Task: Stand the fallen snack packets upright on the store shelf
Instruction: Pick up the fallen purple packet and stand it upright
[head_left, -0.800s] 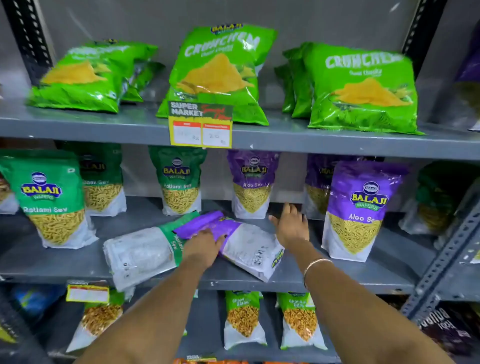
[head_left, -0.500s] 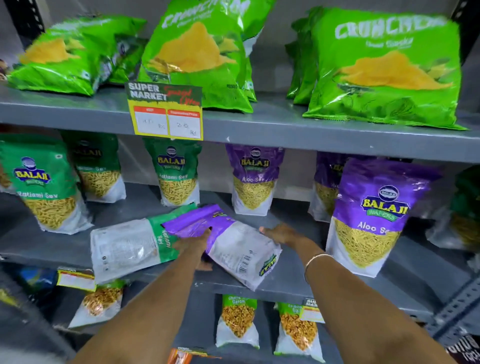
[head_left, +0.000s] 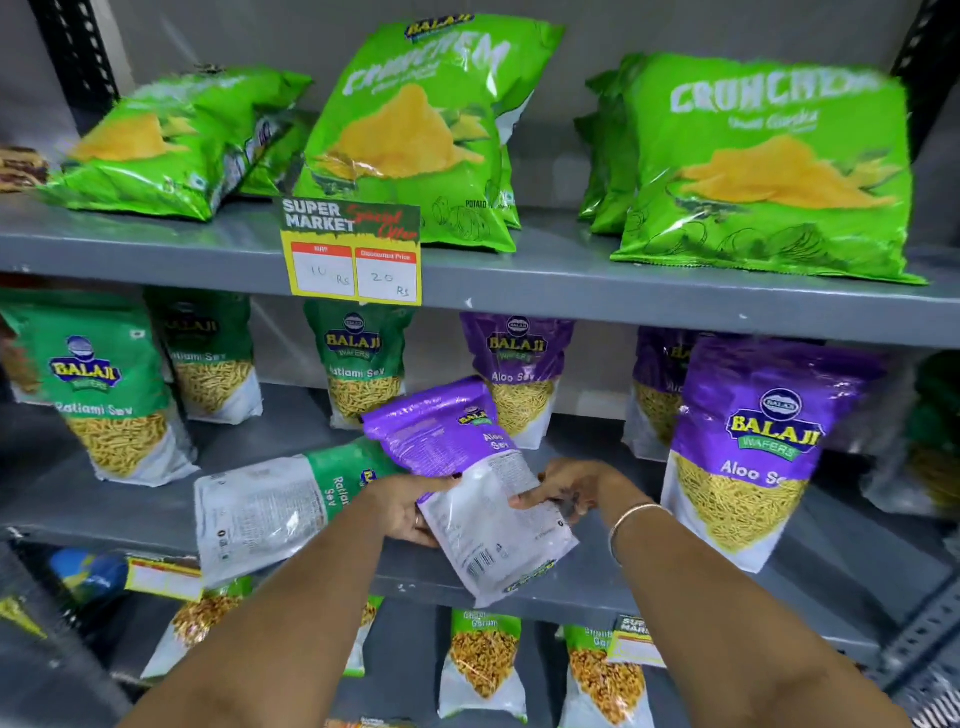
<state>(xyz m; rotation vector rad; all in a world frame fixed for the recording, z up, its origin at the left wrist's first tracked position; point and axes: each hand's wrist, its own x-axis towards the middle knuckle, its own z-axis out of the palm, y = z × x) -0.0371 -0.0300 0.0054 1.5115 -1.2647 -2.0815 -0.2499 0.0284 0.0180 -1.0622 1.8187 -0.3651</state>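
Note:
A purple Aloo Sev packet (head_left: 462, 467) is tilted, back side facing me, lifted partly off the grey middle shelf (head_left: 587, 592). My left hand (head_left: 402, 506) grips its left edge and my right hand (head_left: 571, 488) grips its right edge. A green Ratlami Sev packet (head_left: 275, 509) lies flat on its face just to the left, partly under my left hand. Upright purple and green packets stand along the shelf behind.
A large upright Aloo Sev packet (head_left: 753, 447) stands close on the right. Green Ratlami Sev packets (head_left: 104, 389) stand at the left. Green chip bags (head_left: 415, 135) fill the top shelf, with a price tag (head_left: 353, 249) on its edge. Smaller packets (head_left: 483, 660) sit below.
Both hands have closed on the purple packet and raised its top end off the shelf, turning it toward upright. The view has moved closer to the shelf.

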